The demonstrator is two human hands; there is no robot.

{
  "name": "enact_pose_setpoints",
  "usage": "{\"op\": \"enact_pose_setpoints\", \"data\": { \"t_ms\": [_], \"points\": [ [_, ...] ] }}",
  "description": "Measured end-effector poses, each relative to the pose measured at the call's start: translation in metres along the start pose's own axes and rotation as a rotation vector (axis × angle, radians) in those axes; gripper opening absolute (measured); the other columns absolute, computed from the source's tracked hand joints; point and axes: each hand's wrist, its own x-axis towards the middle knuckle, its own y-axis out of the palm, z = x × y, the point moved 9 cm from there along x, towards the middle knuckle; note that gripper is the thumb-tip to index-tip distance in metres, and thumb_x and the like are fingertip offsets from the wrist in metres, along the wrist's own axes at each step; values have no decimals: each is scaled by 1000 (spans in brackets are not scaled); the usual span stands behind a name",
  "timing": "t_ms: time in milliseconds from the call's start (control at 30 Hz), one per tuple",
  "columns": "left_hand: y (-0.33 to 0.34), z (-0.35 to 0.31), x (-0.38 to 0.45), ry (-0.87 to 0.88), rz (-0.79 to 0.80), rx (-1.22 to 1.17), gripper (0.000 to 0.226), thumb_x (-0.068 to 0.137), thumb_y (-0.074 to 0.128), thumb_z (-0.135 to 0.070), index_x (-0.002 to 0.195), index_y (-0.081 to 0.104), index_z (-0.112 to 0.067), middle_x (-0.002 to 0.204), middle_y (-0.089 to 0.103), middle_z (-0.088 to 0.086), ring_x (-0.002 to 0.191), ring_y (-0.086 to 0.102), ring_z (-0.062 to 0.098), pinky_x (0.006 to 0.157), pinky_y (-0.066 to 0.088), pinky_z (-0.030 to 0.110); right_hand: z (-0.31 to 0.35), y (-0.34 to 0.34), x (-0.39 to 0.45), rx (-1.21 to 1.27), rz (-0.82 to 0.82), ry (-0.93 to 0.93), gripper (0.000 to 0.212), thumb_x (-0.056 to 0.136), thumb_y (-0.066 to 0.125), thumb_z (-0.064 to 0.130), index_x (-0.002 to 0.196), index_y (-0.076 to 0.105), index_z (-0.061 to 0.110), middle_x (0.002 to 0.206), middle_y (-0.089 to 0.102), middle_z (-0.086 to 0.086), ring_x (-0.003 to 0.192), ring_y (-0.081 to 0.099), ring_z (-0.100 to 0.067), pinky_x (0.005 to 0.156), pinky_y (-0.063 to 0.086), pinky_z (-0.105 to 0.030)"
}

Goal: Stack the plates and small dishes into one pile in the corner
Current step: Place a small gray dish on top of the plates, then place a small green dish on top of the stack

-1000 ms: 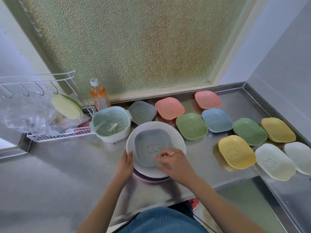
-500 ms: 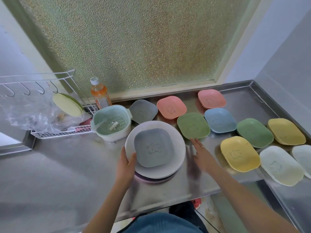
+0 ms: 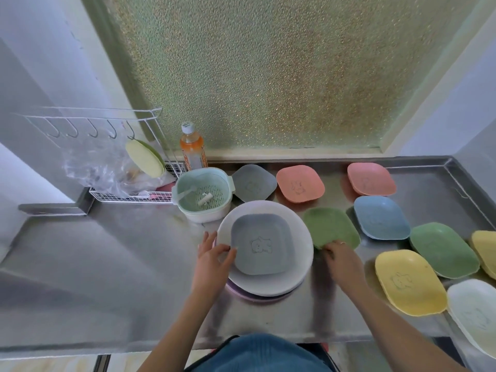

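Observation:
A grey small dish [image 3: 261, 244] lies in a white round plate [image 3: 300, 248], which rests on a purple plate [image 3: 257, 296]. My left hand [image 3: 213, 260] holds the white plate's left rim, thumb over the edge. My right hand [image 3: 342, 260] grips the near edge of a green small dish [image 3: 331, 226] just right of the pile; the dish looks blurred. Spread over the steel counter [image 3: 120, 264] are more small dishes: grey [image 3: 253, 182], pink [image 3: 299, 183], pink [image 3: 371, 178], blue [image 3: 381, 217], green [image 3: 442, 253], yellow [image 3: 408, 281], white [image 3: 475, 315].
A mint colander bowl [image 3: 201, 194] stands behind the pile on the left. An orange drink bottle [image 3: 192, 149] stands by the window. A wire rack [image 3: 128, 194] with a plastic bag and a pale green plate [image 3: 145, 158] fills the back left. Another yellow dish [image 3: 485, 251] lies at the right edge.
My right hand left the grey dish, travelled right and took hold of the green dish's near edge. My left hand stayed on the white plate's rim.

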Motion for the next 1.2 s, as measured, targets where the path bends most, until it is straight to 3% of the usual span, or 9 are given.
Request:
{"op": "enact_pose_setpoints", "data": {
  "t_ms": [133,267,433,600,667,833,933,1000,1200],
  "points": [
    [5,-2,1,9,24,49,26,93,54,-28,96,75,-13,154,29,3,147,10,20,119,15,45,39,-49,-6,209,-242,-38,13,92,52,22,99,59,15,85,66,-8,72,62,-30,62,50,-39],
    [5,0,2,-9,-5,-4,28,92,55,-25,85,76,-8,154,30,6,147,13,18,117,20,37,127,-81,-48,132,-403,-415,21,87,51,33,88,66,20,66,66,1,49,58,-21,41,46,-29],
    [1,-2,4,-32,-15,-34,29,91,57,-21,71,75,-10,150,38,7,145,20,16,101,27,21,191,-30,-102,-73,-334,-705,12,84,57,32,87,69,28,65,64,8,45,54,-11,36,35,-21],
    [0,-4,0,-91,15,-189,34,93,53,-21,65,68,-31,150,39,3,144,21,12,103,24,20,180,9,-97,-167,-167,-612,13,73,69,31,86,66,32,66,62,8,39,53,-14,32,33,-19],
    [0,-7,-1,-89,6,-223,33,93,53,-24,65,67,-34,150,39,3,144,21,12,109,24,24,176,14,-93,-163,-91,-580,12,81,60,37,91,65,34,72,65,10,40,55,-13,33,36,-20],
    [-3,-15,-1,-56,-19,-126,32,87,62,-27,56,62,-32,150,37,9,145,21,16,109,28,27,171,13,-87,101,121,-488,44,92,28,45,119,59,30,105,69,4,81,66,-20,62,49,-30],
    [-3,-15,0,-50,-20,-118,32,87,63,-26,56,64,-29,150,37,11,145,20,16,107,27,25,158,-28,-83,153,-113,-541,34,90,43,31,120,59,28,93,72,8,60,63,-11,46,45,-22],
    [-4,-15,0,-50,-30,-106,29,87,64,-27,58,66,-27,149,37,12,145,20,16,109,27,27,141,-45,-74,130,-193,-538,34,89,43,26,121,54,27,103,70,7,55,62,-14,43,42,-22],
    [-3,-7,1,-78,-62,-114,33,86,64,-25,53,65,-26,149,39,4,135,40,20,104,37,31,20,-55,3,-72,-135,-13,58,90,51,19,142,25,17,144,39,-15,104,58,-38,71,50,-46]
  ]
}}
